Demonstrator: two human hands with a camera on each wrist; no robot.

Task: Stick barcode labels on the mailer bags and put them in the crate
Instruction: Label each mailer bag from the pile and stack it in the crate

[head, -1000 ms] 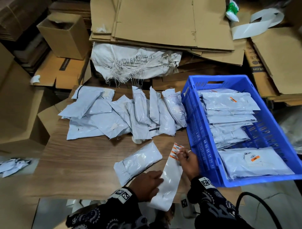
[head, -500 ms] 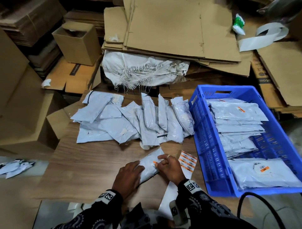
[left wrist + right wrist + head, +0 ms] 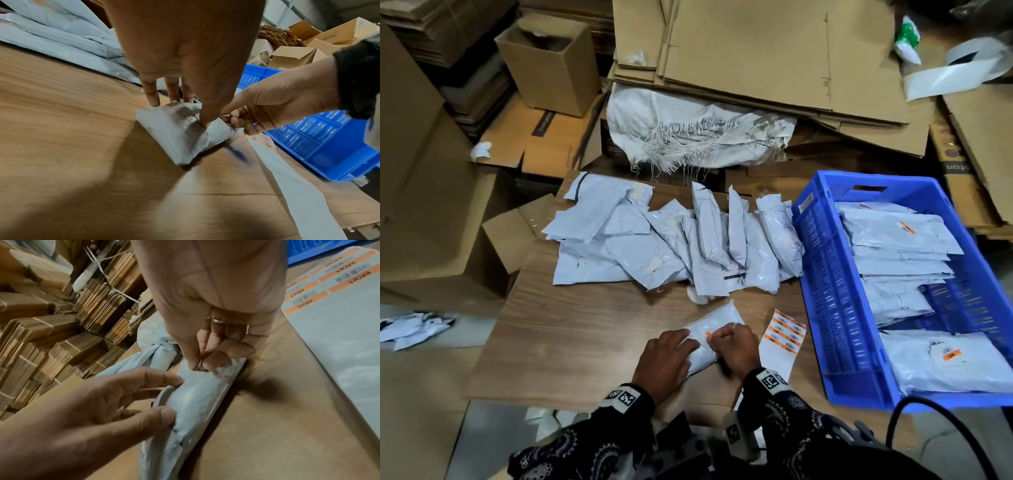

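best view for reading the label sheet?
Right wrist: the label sheet is close, barcodes and orange strips legible. Head shows it small beside the crate. Left wrist catches only its edge.

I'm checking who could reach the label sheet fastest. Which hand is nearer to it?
Right. The right hand sits just beside the label sheet, working on the mailer bag; the left hand is across the bag.

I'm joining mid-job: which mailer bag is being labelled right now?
Start at the blue crate, then look left past the barcode label sheet on the wooden table. The mailer bag lies alone under both hands, apart from the pile, with an orange label on it.
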